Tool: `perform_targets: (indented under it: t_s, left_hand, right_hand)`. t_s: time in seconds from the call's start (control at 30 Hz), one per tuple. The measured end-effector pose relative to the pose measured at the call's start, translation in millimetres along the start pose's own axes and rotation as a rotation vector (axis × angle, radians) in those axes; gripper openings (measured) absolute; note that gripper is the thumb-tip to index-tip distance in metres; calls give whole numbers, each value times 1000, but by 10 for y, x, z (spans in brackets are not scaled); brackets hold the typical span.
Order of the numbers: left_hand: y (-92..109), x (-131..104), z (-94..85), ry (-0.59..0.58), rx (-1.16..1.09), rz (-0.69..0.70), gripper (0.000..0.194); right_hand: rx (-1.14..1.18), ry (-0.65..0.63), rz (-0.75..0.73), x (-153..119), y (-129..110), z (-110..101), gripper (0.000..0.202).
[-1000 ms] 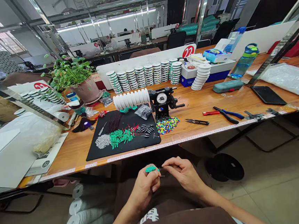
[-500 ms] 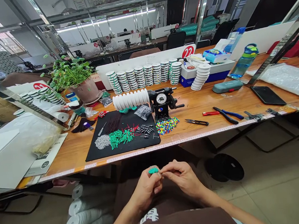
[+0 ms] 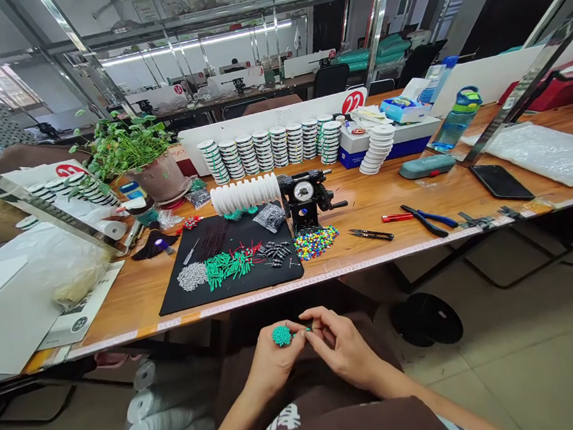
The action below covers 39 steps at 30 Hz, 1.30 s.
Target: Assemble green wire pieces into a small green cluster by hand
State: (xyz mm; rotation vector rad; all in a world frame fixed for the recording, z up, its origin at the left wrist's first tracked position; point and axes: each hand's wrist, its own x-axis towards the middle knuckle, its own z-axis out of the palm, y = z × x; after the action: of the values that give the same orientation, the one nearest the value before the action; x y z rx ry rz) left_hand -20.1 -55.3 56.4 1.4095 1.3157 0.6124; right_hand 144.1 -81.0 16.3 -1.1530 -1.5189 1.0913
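Over my lap, just in front of the table edge, my left hand (image 3: 273, 358) is closed around a bundle of thin green pieces (image 3: 282, 336), whose round, dotted end faces up. Its thumb and forefinger reach toward the right. My right hand (image 3: 346, 350) meets them there with curled fingers, its thumb close to the left fingertips. A small green bit shows between the two hands, too small to make out. On the black mat (image 3: 173, 298) lie loose green tubes (image 3: 228, 268), silver-grey small parts (image 3: 191, 277), black parts (image 3: 276, 253) and a slim pointed tool (image 3: 191, 252).
A black hand-cranked winder (image 3: 305, 196) carries white spools (image 3: 244, 193). Beside it lie coloured beads (image 3: 314, 243), thread snips (image 3: 371, 234), a red-handled tool (image 3: 397, 217) and pliers (image 3: 430, 219). Stacked spools (image 3: 261, 151) line the back, near a potted plant (image 3: 155, 176).
The green bundle has tilted so its round end shows more fully. My right forefinger has lifted away from the left fingertips. The head view has shifted slightly.
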Motion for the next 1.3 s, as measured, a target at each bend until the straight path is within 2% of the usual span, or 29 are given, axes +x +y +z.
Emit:
perform_targets:
  t_s: [0.1,0.17,0.23,0.3,0.37,0.47,0.57,0.67,0.8,0.87,0.93,1.03,1.1,1.17,1.3]
  left_hand:
    - [-37,10,0,40,29,18,34]
    - [-33,6,-13,46,7,21,36]
    - [3,-9,-76,43,-143,-33,39]
    - [56,-22,-204,61,-391,-120,43]
    - [93,-21,-372,104,-587,-172,46]
    - [70,19,-588,158,-645,-156,45]
    - [-17,68,-669,212,-597,-122,46]
    - [-61,78,-613,238,-436,-86,43]
    - [49,39,-391,148,-22,23,34]
    - [131,19,-268,82,66,48,31]
    - [183,6,-177,63,55,48,30]
    - [168,1,-120,95,2,39,25]
    - [118,10,-118,92,-87,6,28]
    - [68,32,-137,102,-218,-26,32]
    - [31,98,-272,241,-392,-4,44]
  right_hand:
    - [-165,33,-117,10,15,15,16]
    - [-188,22,-119,45,51,-11,15]
    - [-93,20,-7,98,128,-86,10]
    - [83,51,184,159,245,-204,5]
    - [236,65,342,209,368,-338,18]
    - [370,-33,453,233,491,-499,40]
    - [507,-139,539,213,512,-576,58]
    - [530,-203,534,205,444,-579,60]
    - [441,-322,290,213,235,-455,48]
    - [503,-413,211,202,134,-344,45]
    - [539,-385,216,181,79,-231,43]
    - [397,-169,255,154,83,-125,37]
    - [315,-99,265,157,118,-125,35]
    - [313,-133,292,186,170,-182,36]
    - [490,-427,410,304,380,-396,47]
